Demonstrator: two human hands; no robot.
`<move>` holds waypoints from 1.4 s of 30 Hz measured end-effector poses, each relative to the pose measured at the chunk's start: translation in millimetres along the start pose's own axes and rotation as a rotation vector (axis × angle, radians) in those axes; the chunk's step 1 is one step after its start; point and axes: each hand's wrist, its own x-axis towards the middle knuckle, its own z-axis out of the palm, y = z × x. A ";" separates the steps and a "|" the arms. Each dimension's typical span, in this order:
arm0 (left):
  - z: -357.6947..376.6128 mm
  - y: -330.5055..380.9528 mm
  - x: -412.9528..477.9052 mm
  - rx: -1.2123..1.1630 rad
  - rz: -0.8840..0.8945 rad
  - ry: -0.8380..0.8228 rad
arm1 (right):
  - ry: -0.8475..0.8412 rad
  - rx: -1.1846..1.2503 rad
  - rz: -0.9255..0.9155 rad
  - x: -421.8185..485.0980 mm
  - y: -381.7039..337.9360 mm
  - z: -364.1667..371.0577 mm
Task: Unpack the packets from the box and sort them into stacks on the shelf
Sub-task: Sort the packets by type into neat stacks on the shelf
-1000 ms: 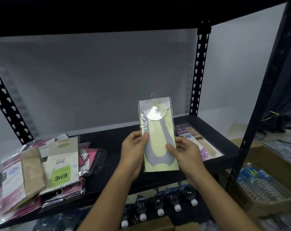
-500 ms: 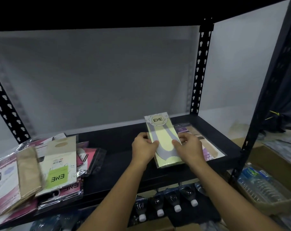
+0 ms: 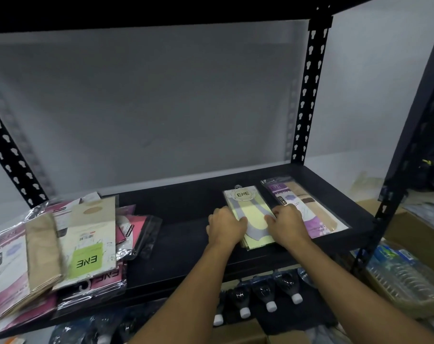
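Black shelf carries a yellow packet lying flat just beside a purple packet, with left hand and right hand grips curled round its side edges.

Black metal shelving unit fills frame. Perforated keyhole-slot uprights: back upright right of centre, left upright slanting at left edge, front upright at right. Upper shelf board forms dark band across top. Plain grey-white wall behind, brighter at upper right; soft shadow of back upright just to its left. Light dim, even. Pale floor patch at right middle. White-capped plastic bottles lie under the shelving, bottom centre.
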 end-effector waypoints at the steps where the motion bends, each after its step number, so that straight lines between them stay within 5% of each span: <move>1: -0.3 -2.2 1.6 -0.017 0.006 -0.008 | -0.002 -0.007 -0.001 -1.4 -1.1 -1.5; 8: -25.8 -12.3 -8.0 -0.201 0.059 0.037 | 0.119 0.074 -0.175 -34.1 -27.7 -6.1; 27: -204.6 -128.3 -95.8 -0.203 0.124 0.526 | -0.084 0.405 -0.463 -130.9 -188.8 90.4; 35: -265.4 -203.1 -126.1 -0.029 -0.170 0.753 | -0.214 0.266 -0.502 -169.6 -249.5 137.6; 42: -273.3 -240.4 -137.4 0.030 -0.394 0.560 | -0.189 -0.120 -0.338 -167.6 -267.9 151.9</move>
